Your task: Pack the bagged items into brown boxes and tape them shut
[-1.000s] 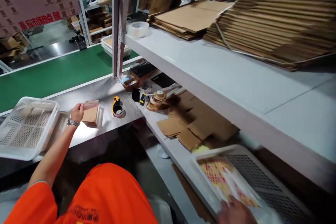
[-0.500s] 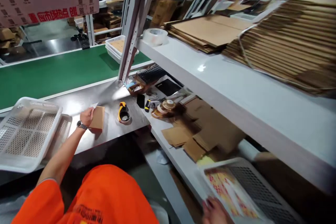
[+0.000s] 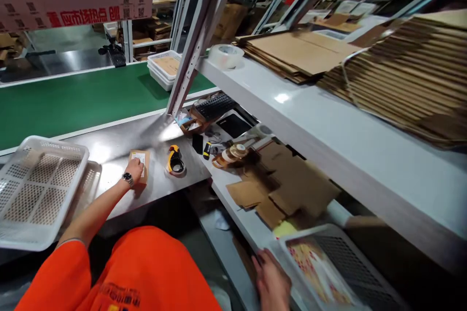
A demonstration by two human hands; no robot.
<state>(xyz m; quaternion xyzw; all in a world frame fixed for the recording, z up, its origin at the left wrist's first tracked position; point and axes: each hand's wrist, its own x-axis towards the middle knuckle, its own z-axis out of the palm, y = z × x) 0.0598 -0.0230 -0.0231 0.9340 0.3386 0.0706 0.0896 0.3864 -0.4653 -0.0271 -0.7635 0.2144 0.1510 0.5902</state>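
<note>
My left hand point(image 3: 134, 171) rests on a small brown box point(image 3: 144, 175) lying on the metal table. A white label point(image 3: 137, 157) lies on the box top, partly under my fingers, which look pressed on it. At the lower right, my right hand point(image 3: 272, 277) is beside the white basket point(image 3: 292, 252) that contains red and yellow printed packets point(image 3: 310, 262). Its fingers are curled near the table edge, and whether they hold anything is unclear. A yellow and black tape dispenser point(image 3: 175, 160) stands right of the box.
An empty white basket point(image 3: 83, 155) sits at the left. Behind runs a green conveyor point(image 3: 73, 97) with stacked small baskets point(image 3: 166, 80). A shelf point(image 3: 273, 92) carries tape and flat cardboard point(image 3: 401, 77). Under it are a bottle point(image 3: 229, 155), a keyboard point(image 3: 215, 105) and cardboard pieces point(image 3: 270, 209).
The label is now down on the box top, with my left hand over it. My right hand has moved left and up, beside the packet basket.
</note>
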